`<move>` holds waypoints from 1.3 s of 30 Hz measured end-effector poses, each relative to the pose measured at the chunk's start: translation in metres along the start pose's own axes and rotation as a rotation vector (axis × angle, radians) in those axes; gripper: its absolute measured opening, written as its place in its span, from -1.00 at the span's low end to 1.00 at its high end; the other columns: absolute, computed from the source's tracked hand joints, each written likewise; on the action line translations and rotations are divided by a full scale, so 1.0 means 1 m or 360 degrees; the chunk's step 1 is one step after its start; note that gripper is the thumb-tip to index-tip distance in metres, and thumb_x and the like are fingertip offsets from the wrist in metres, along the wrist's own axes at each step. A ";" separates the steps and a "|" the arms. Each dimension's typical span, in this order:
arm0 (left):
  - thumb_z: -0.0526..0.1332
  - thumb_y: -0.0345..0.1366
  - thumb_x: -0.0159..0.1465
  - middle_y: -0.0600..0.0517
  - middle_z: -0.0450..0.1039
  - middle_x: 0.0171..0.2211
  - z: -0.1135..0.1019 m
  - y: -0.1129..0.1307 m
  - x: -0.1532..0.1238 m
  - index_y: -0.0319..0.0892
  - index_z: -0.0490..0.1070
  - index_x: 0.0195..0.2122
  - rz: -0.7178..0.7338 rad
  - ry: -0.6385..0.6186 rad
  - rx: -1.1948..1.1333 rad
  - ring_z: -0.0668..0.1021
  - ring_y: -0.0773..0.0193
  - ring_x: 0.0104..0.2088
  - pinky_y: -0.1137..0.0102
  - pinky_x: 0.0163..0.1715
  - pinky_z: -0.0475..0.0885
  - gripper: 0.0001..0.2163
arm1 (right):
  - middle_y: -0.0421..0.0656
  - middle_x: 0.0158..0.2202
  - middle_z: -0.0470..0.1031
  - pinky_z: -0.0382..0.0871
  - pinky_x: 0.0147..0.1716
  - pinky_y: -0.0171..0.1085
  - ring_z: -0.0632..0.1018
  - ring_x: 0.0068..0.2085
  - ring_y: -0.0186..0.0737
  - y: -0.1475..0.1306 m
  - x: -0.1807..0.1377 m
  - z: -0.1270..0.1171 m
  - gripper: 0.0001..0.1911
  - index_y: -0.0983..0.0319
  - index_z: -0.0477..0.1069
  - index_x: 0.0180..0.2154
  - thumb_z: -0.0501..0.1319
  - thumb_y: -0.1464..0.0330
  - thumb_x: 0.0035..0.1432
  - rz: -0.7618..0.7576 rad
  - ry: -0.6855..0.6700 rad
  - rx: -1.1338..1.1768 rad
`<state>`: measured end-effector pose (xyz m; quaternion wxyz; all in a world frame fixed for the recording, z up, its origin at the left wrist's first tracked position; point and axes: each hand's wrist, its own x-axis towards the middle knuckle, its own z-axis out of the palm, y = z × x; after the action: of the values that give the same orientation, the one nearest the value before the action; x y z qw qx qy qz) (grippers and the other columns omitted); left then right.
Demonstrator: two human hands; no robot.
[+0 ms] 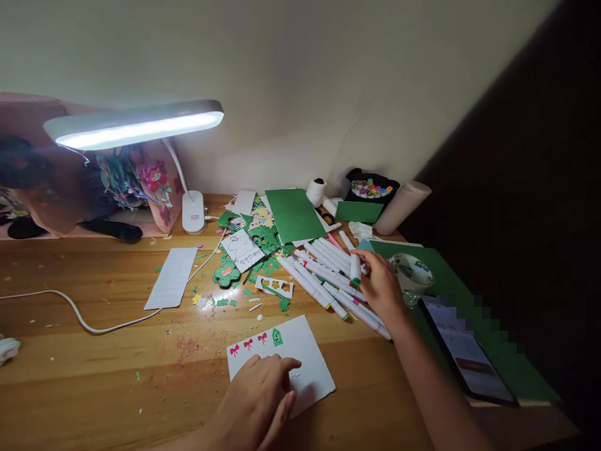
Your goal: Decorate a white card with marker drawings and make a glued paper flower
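My left hand [257, 401] lies flat and open on a white card [286, 360] near the front of the wooden desk. The card carries three small red bows and a green cut-out shape along its upper edge. My right hand [381, 285] reaches into a heap of white markers [323, 275] and has its fingers closed on one white marker [355, 268] with a green tip, held nearly upright just above the heap.
A lit desk lamp [136, 125] stands at the back left, its cable [79, 316] trailing over the desk. Green paper scraps [263, 241], green sheets [295, 214], a marker case [372, 186], a roll [402, 207], a glass bowl [413, 274] and a phone [469, 357] lie around.
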<state>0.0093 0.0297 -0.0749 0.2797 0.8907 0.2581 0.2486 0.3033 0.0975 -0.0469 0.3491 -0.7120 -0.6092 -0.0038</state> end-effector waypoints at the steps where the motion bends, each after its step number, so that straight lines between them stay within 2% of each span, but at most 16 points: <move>1: -0.14 -0.31 0.34 0.01 0.42 -0.38 0.000 0.000 0.000 -0.13 0.14 -0.01 -0.0005 0.0006 0.0005 0.44 0.24 -0.42 0.38 -0.38 0.33 -0.77 | -0.07 -0.34 0.42 0.27 -0.27 -0.15 0.40 -0.32 -0.09 0.004 0.001 0.002 -0.70 0.26 0.43 -0.15 0.08 0.31 0.11 -0.0022 0.0010 -0.0135; 4: -0.16 -0.31 0.35 0.01 0.42 -0.41 0.001 0.000 -0.001 -0.14 0.18 -0.08 -0.0019 -0.0031 0.0018 0.44 0.24 -0.44 0.39 -0.41 0.33 -0.78 | -0.11 -0.45 0.38 0.26 -0.28 -0.17 0.38 -0.35 -0.09 0.005 -0.001 0.009 -0.72 0.29 0.45 -0.18 0.11 0.32 0.09 -0.0019 0.0015 -0.0309; 8: -0.19 -0.26 0.37 0.00 0.41 -0.41 0.004 -0.001 -0.002 -0.15 0.21 -0.11 -0.0023 -0.0059 -0.0016 0.43 0.24 -0.45 0.40 -0.43 0.33 -0.76 | -0.22 -0.53 0.33 0.24 -0.38 -0.25 0.39 -0.40 -0.15 -0.001 -0.005 0.012 -0.71 0.24 0.37 -0.13 0.14 0.33 0.06 0.0029 -0.0063 -0.0180; 11: -0.23 -0.22 0.38 -0.01 0.41 -0.42 0.005 -0.003 -0.002 -0.16 0.22 -0.14 0.0022 0.0023 -0.0045 0.42 0.25 -0.47 0.41 -0.46 0.32 -0.72 | -0.21 -0.53 0.36 0.22 -0.40 -0.27 0.39 -0.39 -0.16 0.002 -0.005 0.009 -0.86 0.20 0.39 -0.31 0.15 0.33 0.04 0.0085 -0.0158 -0.0192; 13: -0.26 -0.21 0.39 -0.01 0.42 -0.41 0.003 -0.003 0.000 -0.15 0.24 -0.17 0.0048 0.0014 -0.0049 0.43 0.26 -0.45 0.42 -0.44 0.32 -0.68 | -0.18 -0.51 0.39 0.24 -0.38 -0.26 0.40 -0.37 -0.15 0.005 -0.004 0.008 -0.89 0.20 0.40 -0.37 0.14 0.32 0.04 0.0117 -0.0208 -0.0192; 17: -0.33 -0.16 0.40 -0.01 0.45 -0.39 -0.007 0.000 0.006 -0.14 0.28 -0.25 0.0068 -0.0125 -0.0019 0.45 0.27 -0.43 0.43 -0.42 0.33 -0.58 | -0.14 -0.43 0.43 0.29 -0.28 -0.21 0.41 -0.29 -0.12 0.003 -0.005 0.013 -0.77 0.24 0.44 -0.23 0.11 0.31 0.09 0.0030 -0.0293 -0.0120; 21: -0.39 -0.12 0.39 -0.02 0.45 -0.41 -0.008 0.001 0.007 -0.15 0.30 -0.31 0.0051 -0.0167 0.0049 0.45 0.27 -0.45 0.43 -0.44 0.33 -0.50 | -0.14 -0.41 0.42 0.29 -0.23 -0.20 0.41 -0.27 -0.12 -0.004 -0.009 0.019 -0.67 0.24 0.43 -0.09 0.10 0.33 0.10 -0.0064 -0.0351 -0.0103; 25: -0.43 -0.13 0.38 -0.02 0.44 -0.46 0.000 -0.003 0.005 -0.15 0.31 -0.36 0.0046 -0.0104 0.0119 0.44 0.29 -0.49 0.44 -0.48 0.31 -0.46 | -0.18 -0.49 0.37 0.29 -0.30 -0.20 0.41 -0.35 -0.13 -0.001 -0.008 0.017 -0.63 0.26 0.40 -0.06 0.09 0.30 0.09 0.0013 -0.0256 -0.0079; 28: -0.42 -0.15 0.39 -0.02 0.45 -0.47 0.003 -0.005 0.003 -0.16 0.31 -0.38 0.0064 -0.0045 0.0133 0.44 0.29 -0.50 0.43 -0.50 0.30 -0.47 | -0.13 -0.43 0.41 0.28 -0.24 -0.16 0.40 -0.32 -0.11 0.008 -0.006 0.017 -0.76 0.25 0.43 -0.25 0.07 0.37 0.04 0.0015 -0.0112 -0.0163; 31: -0.39 -0.17 0.40 -0.02 0.45 -0.48 0.004 -0.007 0.002 -0.16 0.31 -0.38 0.0091 -0.0046 0.0129 0.44 0.29 -0.51 0.43 -0.51 0.29 -0.49 | -0.10 -0.33 0.44 0.26 -0.18 -0.13 0.40 -0.25 -0.09 0.019 -0.004 0.019 -0.78 0.21 0.41 -0.38 0.02 0.48 -0.03 -0.0023 -0.0153 -0.0258; 34: -0.37 -0.19 0.40 -0.01 0.43 -0.50 0.004 -0.007 0.001 -0.16 0.30 -0.40 0.0130 -0.0039 0.0137 0.42 0.29 -0.53 0.44 -0.53 0.28 -0.51 | -0.10 -0.26 0.45 0.27 -0.13 -0.14 0.43 -0.19 -0.10 0.027 -0.003 0.021 -0.70 0.19 0.42 -0.33 -0.02 0.52 -0.04 -0.0070 -0.0218 -0.0242; 39: -0.38 -0.18 0.40 -0.02 0.43 -0.48 0.002 -0.005 0.001 -0.17 0.31 -0.40 0.0110 -0.0085 0.0136 0.43 0.28 -0.50 0.43 -0.50 0.29 -0.49 | 0.00 -0.14 0.48 0.24 -0.06 -0.07 0.43 -0.11 -0.03 0.033 0.001 0.019 -0.60 0.28 0.41 -0.15 -0.07 0.54 0.03 -0.0057 -0.0086 -0.0407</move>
<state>0.0102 0.0329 -0.0791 0.2394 0.9166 0.2299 0.2230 0.3239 0.1074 -0.0775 0.2387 -0.7395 -0.6257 -0.0686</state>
